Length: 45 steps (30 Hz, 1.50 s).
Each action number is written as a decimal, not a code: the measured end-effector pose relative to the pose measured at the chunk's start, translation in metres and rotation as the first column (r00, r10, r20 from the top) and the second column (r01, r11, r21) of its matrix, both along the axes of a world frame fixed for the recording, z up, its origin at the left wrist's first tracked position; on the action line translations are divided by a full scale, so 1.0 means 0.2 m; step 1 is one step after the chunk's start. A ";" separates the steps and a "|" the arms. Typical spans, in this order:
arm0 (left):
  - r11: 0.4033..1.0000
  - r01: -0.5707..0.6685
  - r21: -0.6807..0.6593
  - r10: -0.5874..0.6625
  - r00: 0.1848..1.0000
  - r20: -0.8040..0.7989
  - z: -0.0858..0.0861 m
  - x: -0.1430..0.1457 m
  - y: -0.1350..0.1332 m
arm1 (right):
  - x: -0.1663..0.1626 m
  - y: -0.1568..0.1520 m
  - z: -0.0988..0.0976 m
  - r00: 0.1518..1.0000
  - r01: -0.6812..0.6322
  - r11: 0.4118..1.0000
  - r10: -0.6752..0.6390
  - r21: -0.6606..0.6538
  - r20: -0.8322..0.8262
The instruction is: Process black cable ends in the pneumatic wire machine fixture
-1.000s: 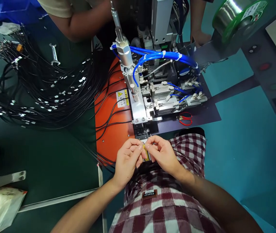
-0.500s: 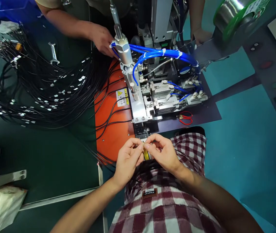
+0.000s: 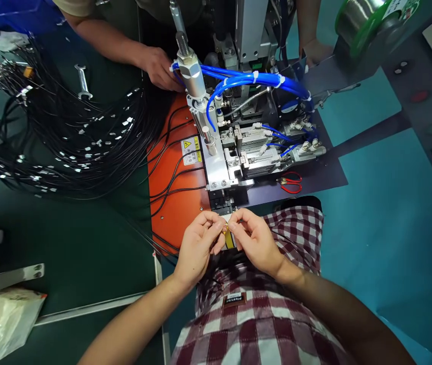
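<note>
My left hand (image 3: pixel 200 244) and my right hand (image 3: pixel 256 238) are almost fingertip to fingertip in front of the machine. Both are closed in a pinch of thumb and forefinger. Whatever lies between the fingertips is too small to name. Just beyond them is the black feed track (image 3: pixel 221 203) at the near end of the metal machine (image 3: pixel 216 172). Under the fingers shows a yellow label (image 3: pixel 230 239). Several thin black cables (image 3: pixel 173 190) lie across the orange plate (image 3: pixel 173 218) left of the track, their ends at the machine.
A large bundle of black cables (image 3: pixel 86 157) with white tips covers the left bench, near a wrench (image 3: pixel 83 82). Red-handled snips (image 3: pixel 290 182) lie right of the machine. A co-worker's hand (image 3: pixel 161 68) is behind it. A solder wire spool (image 3: pixel 363 23) hangs upper right.
My fingertips have drawn slightly apart, and my left hand has shifted a little to the left. The co-worker's hand has moved slightly.
</note>
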State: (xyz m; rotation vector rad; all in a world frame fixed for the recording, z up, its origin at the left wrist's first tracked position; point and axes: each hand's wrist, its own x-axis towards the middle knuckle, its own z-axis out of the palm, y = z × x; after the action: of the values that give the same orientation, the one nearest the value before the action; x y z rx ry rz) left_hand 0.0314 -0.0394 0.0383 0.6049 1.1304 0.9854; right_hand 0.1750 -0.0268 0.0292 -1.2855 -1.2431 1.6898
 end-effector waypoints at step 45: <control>0.961 0.235 -0.145 -0.229 0.972 0.058 0.07 -0.07 0.03 | 0.11 0.09 -0.02 0.920 -0.292 0.949 0.245 -0.117 -0.306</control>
State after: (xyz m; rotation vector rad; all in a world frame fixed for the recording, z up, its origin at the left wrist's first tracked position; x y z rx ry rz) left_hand 0.0176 -0.0340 0.0528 0.5772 1.0602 0.7007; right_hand 0.1965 -0.0096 0.0259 -0.9398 -1.1672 2.1264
